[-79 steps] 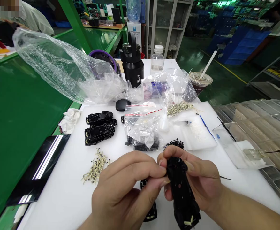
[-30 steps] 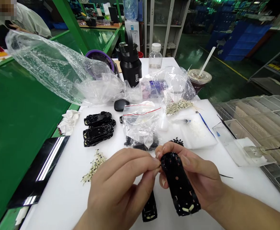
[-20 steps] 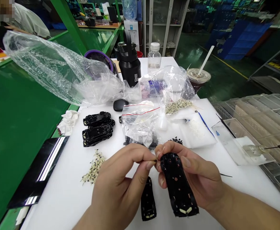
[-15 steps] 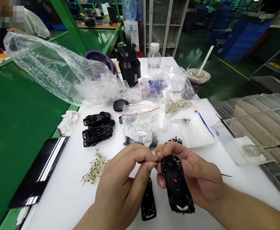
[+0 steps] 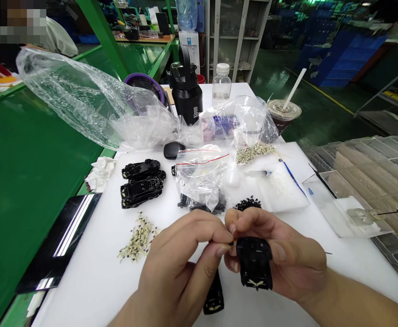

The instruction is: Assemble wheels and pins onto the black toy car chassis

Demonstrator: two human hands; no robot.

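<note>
My right hand [image 5: 287, 254] holds a black toy car part [image 5: 255, 263] with pale pieces at its lower end. At the part's upper left, the thumb and forefinger of my left hand [image 5: 185, 259] are pinched together on something too small to make out. Another black car part [image 5: 214, 297] lies on the white table, partly hidden under my left hand. Pale stick-like pieces with dark tips [image 5: 138, 238] form a pile left of my hands. Small black pieces [image 5: 248, 203] lie just beyond my right hand. Stacked black car parts [image 5: 142, 188] are at the left.
Beyond my hands lie a zip bag [image 5: 202, 177], a black mouse [image 5: 174, 150] and crumpled plastic bags [image 5: 144, 122]. A black bottle [image 5: 187, 97] and a drink cup [image 5: 283, 111] stand behind. At the right is a compartment tray [image 5: 372, 168]. A person is at the upper left.
The car part in my right hand has tilted and looks shorter from this angle. Both hands have shifted slightly right and down in view, still close together.
</note>
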